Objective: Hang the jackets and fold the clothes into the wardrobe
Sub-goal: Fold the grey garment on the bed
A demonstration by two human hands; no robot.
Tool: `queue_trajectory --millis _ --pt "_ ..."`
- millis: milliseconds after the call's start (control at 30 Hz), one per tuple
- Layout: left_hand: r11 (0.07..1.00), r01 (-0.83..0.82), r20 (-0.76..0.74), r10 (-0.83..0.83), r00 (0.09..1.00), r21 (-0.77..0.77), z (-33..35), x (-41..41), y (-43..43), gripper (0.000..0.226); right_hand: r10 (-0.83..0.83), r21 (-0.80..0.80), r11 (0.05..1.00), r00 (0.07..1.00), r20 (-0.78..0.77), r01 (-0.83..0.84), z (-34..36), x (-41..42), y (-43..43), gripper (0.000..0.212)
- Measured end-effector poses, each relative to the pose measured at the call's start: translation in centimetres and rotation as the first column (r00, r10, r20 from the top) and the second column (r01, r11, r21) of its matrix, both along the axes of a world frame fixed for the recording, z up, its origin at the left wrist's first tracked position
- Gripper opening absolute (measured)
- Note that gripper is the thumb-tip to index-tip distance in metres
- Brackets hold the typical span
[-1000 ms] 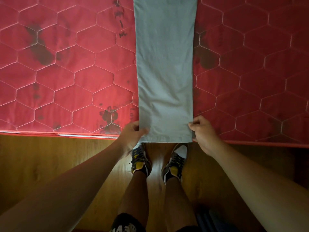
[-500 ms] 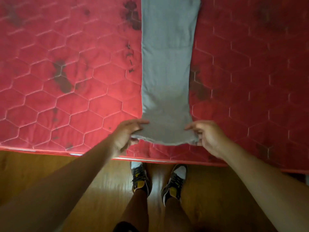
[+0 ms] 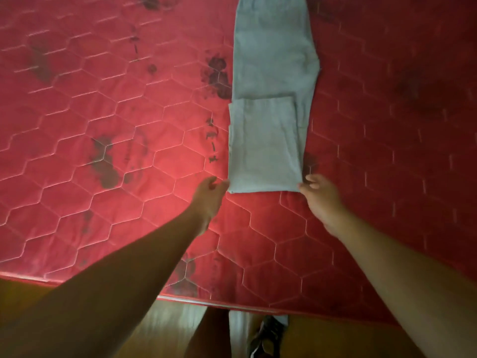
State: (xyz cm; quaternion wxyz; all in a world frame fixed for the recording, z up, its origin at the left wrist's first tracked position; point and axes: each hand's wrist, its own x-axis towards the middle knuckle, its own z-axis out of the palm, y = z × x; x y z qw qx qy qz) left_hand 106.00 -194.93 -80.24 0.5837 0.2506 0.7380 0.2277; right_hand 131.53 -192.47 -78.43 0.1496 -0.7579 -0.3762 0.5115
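A long grey garment (image 3: 273, 60) lies flat on the red quilted mattress (image 3: 103, 112). Its near end is folded back over itself, so a doubled panel (image 3: 263, 146) lies on top, with the fold line facing me. My left hand (image 3: 210, 192) rests at the left corner of that fold, fingers loosely curled, the thumb tip touching the cloth. At the right corner my right hand (image 3: 320, 193) pinches the edge between thumb and fingers. The garment's far end runs out of view at the top.
The mattress carries dark stains (image 3: 103, 166) and its near edge (image 3: 180, 298) meets a wooden floor (image 3: 20, 293). My legs and one shoe (image 3: 265, 337) stand below the edge. A pale strip of cloth (image 3: 237, 329) hangs by the shoe.
Both hands have carried the garment's near hem away from me and laid it over the cloth, making a fold. The hands now sit at the fold's corners, and the view has shifted further over the mattress.
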Motion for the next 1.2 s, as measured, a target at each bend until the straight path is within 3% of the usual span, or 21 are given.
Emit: queue_trajectory --millis 133,267,400,500,567,667,733,800,1033,1200 --pt "0.996 0.073 -0.039 -0.072 0.997 0.051 -2.9 0.7 2.7 0.02 -0.031 -0.005 1.0 0.997 -0.076 0.031 -2.4 -0.7 2.4 0.055" --pt "0.997 0.07 0.02 -0.07 0.997 0.037 -4.7 0.5 5.1 0.037 -0.033 -0.057 0.998 0.999 -0.009 0.033 -4.4 -0.9 4.6 0.043" --pt "0.998 -0.007 0.018 0.005 1.0 0.063 -5.2 0.4 6.1 0.026 0.018 -0.13 0.991 0.996 -0.089 -0.029 -5.4 -0.4 6.4 0.035" --pt "0.99 -0.004 0.014 0.002 1.0 0.141 -5.0 1.0 6.4 0.027 0.057 -0.062 0.996 0.996 -0.067 -0.061 -5.8 -0.6 7.3 0.034" --pt "0.988 0.021 0.045 -0.028 0.999 0.153 -4.9 1.3 6.9 0.035 -0.006 -0.022 1.0 0.994 -0.113 0.004 -6.2 -0.9 8.1 0.029" --pt "0.997 0.059 0.12 -0.065 0.991 0.057 -5.1 1.2 7.5 0.045 -0.148 -0.114 0.986 0.947 -0.285 0.12 -7.2 -0.9 8.8 0.032" --pt "0.989 0.141 0.127 -0.134 0.983 -0.041 -5.5 0.9 7.4 0.044 -0.179 -0.244 0.965 0.918 -0.355 0.094 -8.0 -0.2 7.9 0.036" --pt "0.977 0.179 0.144 -0.162 0.976 -0.117 -5.7 0.7 7.0 0.038 -0.181 -0.335 0.941 0.91 -0.374 0.049 -8.5 0.7 6.4 0.031" --pt "0.962 0.125 0.204 -0.075 0.976 -0.243 -4.5 1.3 6.8 0.03 -0.246 -0.432 0.901 0.869 -0.43 0.042 -8.1 1.7 5.6 0.024" --pt "0.93 0.1 0.226 -0.019 0.974 -0.353 -4.3 1.7 7.0 0.019 -0.166 -0.508 0.858 0.898 -0.408 -0.072 -7.6 2.9 6.3 0.024"
